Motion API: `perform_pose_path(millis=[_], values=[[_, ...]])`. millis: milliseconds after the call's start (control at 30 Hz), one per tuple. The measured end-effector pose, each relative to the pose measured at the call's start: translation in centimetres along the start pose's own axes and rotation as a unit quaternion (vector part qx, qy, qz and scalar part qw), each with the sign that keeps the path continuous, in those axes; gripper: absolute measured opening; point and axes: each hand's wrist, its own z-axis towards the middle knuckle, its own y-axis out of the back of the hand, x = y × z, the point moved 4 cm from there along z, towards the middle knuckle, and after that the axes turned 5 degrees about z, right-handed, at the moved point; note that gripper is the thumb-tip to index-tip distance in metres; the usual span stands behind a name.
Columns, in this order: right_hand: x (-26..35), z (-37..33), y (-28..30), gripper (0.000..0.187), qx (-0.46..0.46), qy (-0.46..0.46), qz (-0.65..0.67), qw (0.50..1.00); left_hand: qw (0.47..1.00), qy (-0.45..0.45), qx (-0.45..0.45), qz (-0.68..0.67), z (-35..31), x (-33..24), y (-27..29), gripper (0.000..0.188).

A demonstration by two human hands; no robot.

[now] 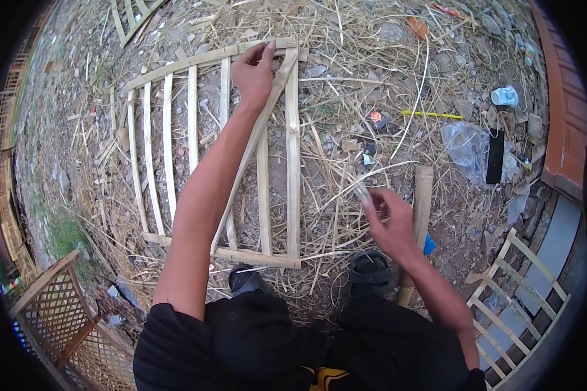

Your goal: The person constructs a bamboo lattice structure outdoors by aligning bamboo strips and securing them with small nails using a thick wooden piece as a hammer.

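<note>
On littered brown ground (72, 163), we find a pale, slatted bamboo frame (264, 189), probably light, springy and splintery, best held by its outer rails. Our left hand (253, 75) bends over its far rail; our right hand (392, 221) curls at a thin, pale strip (388, 167). Whether either pinches, we cannot tell. A round tan pole (423, 195) obstructs the right.

Left hand (253, 77) at frame (293, 163), littered ground (78, 150)

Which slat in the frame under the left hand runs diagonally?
The long slat slanting from the upper right corner of the frame down to its bottom rail; other slats run roughly parallel between the rails.
</note>
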Motion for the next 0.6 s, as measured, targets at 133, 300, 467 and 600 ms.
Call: perform_pose_path(millis=[133, 300, 467, 600], values=[[4.2, 10.6, -6.4, 0.036, 0.031, 0.092, 0.044, 0.994, 0.998, -0.059, -0.025, -0.013, -0.1, -2.6, 3.5, 0.032], [3.1, 25.2, -7.7, 0.063, -0.023, -0.082, -0.049, 0.995, 0.997, -0.065, -0.032, -0.020, -0.9, -7.2, 7.9, 0.030], [3.0, 28.8, -11.5, 0.072, -0.007, -0.152, -0.083, 0.985, 0.993, -0.076, -0.079, -0.039, -1.3, -9.6, 15.1, 0.028], [3.1, 30.0, -11.3, 0.067, -0.043, -0.137, 0.047, 0.989, 0.995, -0.038, -0.089, -0.031, 0.5, -8.3, 19.9, 0.044]])
